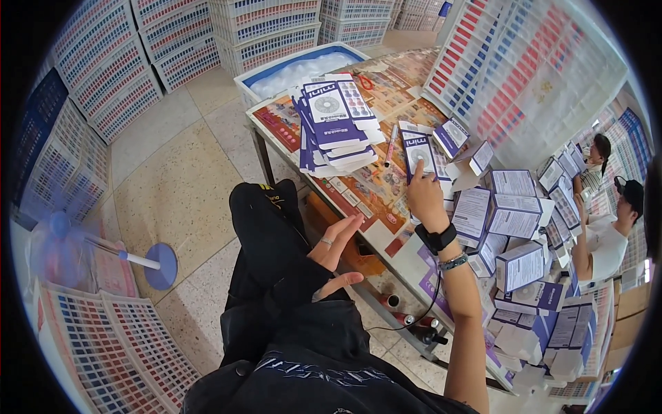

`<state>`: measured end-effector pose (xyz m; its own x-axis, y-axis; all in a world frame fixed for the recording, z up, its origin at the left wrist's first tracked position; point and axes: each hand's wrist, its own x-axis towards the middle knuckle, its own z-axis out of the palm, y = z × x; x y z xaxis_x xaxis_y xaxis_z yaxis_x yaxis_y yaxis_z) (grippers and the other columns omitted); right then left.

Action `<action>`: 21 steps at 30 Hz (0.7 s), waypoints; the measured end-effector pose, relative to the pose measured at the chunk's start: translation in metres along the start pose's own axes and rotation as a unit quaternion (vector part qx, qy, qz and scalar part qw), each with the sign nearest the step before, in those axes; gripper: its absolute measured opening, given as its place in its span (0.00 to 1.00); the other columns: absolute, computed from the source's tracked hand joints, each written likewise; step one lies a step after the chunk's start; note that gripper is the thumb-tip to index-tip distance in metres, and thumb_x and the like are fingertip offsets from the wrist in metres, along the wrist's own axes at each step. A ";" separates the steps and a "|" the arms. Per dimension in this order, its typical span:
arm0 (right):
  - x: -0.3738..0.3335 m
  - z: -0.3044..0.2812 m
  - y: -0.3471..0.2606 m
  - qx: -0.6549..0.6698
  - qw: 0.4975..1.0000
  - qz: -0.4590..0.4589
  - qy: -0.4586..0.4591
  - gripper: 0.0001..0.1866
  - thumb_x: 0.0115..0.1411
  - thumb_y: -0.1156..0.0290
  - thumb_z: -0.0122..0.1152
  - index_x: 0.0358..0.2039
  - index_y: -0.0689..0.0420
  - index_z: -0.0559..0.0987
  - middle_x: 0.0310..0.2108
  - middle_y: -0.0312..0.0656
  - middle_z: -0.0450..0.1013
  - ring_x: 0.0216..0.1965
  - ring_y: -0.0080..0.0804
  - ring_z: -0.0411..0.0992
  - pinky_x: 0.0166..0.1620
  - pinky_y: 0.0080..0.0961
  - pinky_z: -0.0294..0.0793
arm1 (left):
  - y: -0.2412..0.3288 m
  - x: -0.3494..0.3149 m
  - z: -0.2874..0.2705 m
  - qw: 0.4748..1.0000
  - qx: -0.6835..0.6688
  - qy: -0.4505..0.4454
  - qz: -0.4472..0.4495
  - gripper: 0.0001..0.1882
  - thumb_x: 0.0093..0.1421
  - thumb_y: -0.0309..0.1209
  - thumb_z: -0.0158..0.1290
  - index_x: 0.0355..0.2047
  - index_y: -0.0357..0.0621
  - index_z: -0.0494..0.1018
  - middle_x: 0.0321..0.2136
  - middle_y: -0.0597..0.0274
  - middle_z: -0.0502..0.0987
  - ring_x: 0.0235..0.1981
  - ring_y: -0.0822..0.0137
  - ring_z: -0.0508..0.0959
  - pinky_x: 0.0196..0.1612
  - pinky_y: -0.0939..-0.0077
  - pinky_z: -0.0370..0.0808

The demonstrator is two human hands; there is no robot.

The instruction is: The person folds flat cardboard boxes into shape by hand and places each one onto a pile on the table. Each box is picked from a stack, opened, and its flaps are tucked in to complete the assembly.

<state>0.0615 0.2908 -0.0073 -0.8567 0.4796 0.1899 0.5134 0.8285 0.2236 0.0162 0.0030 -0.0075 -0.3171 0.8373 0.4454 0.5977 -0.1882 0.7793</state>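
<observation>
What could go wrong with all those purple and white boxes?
The pile of flat cartons is uneven and lies close to the edge of the table, so a bump might send some sliding off. The puffed-out boxes are heaped at odd angles, so a nudge could make some tumble. And the pen lies near the carton under the right hand, so it might get knocked away.

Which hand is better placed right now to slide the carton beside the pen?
Probably the right: the right hand is over the table, its index fingertip seemingly touching the purple-and-white carton. The left hand looks empty but sits off the table's edge, farther away.
</observation>
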 end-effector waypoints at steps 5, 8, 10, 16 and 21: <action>-0.008 -0.024 0.006 0.038 0.998 -0.038 0.018 0.35 0.52 0.76 0.58 0.59 0.80 0.59 0.26 0.55 0.76 0.29 0.44 0.78 0.28 0.33 0.78 | -0.004 0.000 0.003 1.000 -0.022 -0.004 0.003 0.48 0.60 0.55 0.53 0.70 0.44 0.43 0.65 0.40 0.52 0.65 0.42 0.56 0.66 0.58 0.56; -0.027 -0.080 0.008 0.105 0.993 0.020 0.057 0.32 0.54 0.77 0.57 0.59 0.76 0.60 0.21 0.53 0.74 0.23 0.48 0.74 0.25 0.38 0.72 | -0.006 0.005 0.005 0.997 -0.080 -0.006 -0.020 0.52 0.59 0.58 0.53 0.71 0.45 0.40 0.67 0.42 0.50 0.67 0.45 0.54 0.66 0.58 0.55; -0.052 -0.128 -0.009 0.186 0.975 -0.039 0.117 0.30 0.54 0.81 0.55 0.58 0.74 0.63 0.19 0.52 0.71 0.20 0.49 0.72 0.24 0.40 0.69 | 0.009 0.005 -0.001 0.928 -0.347 0.046 -0.129 0.59 0.56 0.62 0.55 0.71 0.45 0.34 0.68 0.43 0.46 0.69 0.49 0.51 0.67 0.60 0.53; -0.156 -0.164 -0.077 0.285 0.890 -0.349 0.074 0.35 0.52 0.79 0.60 0.62 0.69 0.63 0.40 0.52 0.75 0.37 0.40 0.77 0.36 0.31 0.77 | 0.041 0.020 0.025 0.746 -0.623 0.233 -0.012 0.66 0.49 0.74 0.47 0.71 0.42 0.29 0.70 0.44 0.43 0.70 0.50 0.49 0.68 0.57 0.48; -0.144 -0.173 -0.083 0.326 0.868 -0.374 0.017 0.41 0.51 0.64 0.69 0.61 0.70 0.63 0.52 0.55 0.71 0.49 0.46 0.74 0.49 0.33 0.75 | 0.022 0.004 0.040 0.587 -0.791 0.120 0.125 0.57 0.57 0.75 0.28 0.70 0.39 0.40 0.70 0.50 0.47 0.70 0.53 0.51 0.69 0.55 0.49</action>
<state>0.1511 0.1029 0.1117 -0.9304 -0.2634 0.2548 -0.3333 0.8971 -0.2901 0.0571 0.0230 -0.0062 -0.5732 0.6214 0.5342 -0.7234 -0.6899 0.0263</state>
